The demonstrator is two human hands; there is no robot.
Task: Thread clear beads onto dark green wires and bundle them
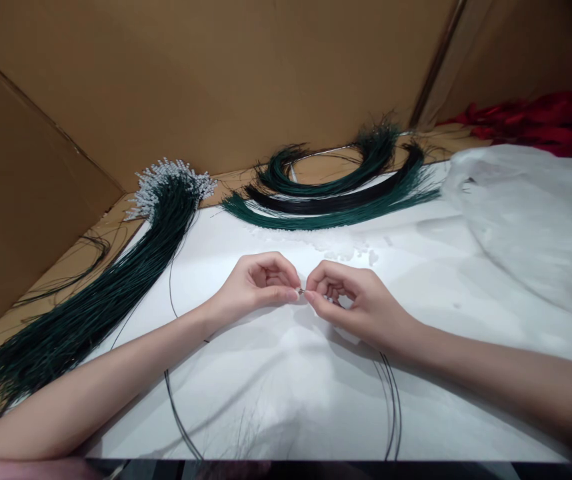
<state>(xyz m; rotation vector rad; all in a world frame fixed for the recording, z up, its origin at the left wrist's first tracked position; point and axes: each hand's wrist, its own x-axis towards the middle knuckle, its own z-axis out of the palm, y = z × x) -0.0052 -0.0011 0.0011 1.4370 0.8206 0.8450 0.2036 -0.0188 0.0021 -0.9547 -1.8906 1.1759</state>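
Observation:
Over the middle of the white board, my left hand pinches thumb against forefinger. My right hand does the same just beside it, the two sets of fingertips almost meeting. A small dark piece of wire shows in the gap between them, gripped from both sides; its finer detail is too small to make out. Thin dark wires come out below my left forearm, and more dark wires curve down below my right wrist. Whether these join the piece in my fingers is hidden.
At the left lies a thick bundle of dark green wires with white beaded tips. Curved green and black wire bundles lie at the back, near small white beads. A clear plastic bag and red ribbons are at the right; cardboard walls surround the board.

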